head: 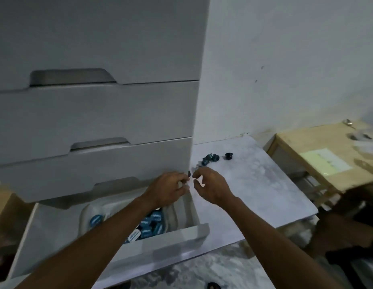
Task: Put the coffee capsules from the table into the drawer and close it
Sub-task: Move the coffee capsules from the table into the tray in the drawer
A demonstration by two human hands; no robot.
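Several blue coffee capsules (pixel 209 159) lie in a cluster at the back of the white marbled table (pixel 254 184), with one black capsule (pixel 228 156) beside them. The bottom drawer (pixel 171 240) of the white drawer unit stands open, and many blue-lidded capsules (pixel 148 224) lie in a pale tray (pixel 85 213) inside it. My left hand (pixel 169 190) hovers over the drawer's right back corner, fingers closed on a small dark capsule (pixel 189 173). My right hand (pixel 210 186) is right next to it above the table's left edge, fingers curled and apart, fingertips almost touching the capsule.
Three shut drawers (pixel 93 113) of the unit rise above the open one. A light wooden stand (pixel 319 151) with papers is to the right of the table. Dark shapes (pixel 348 226) fill the lower right. Speckled floor (pixel 212 265) lies below the drawer front.
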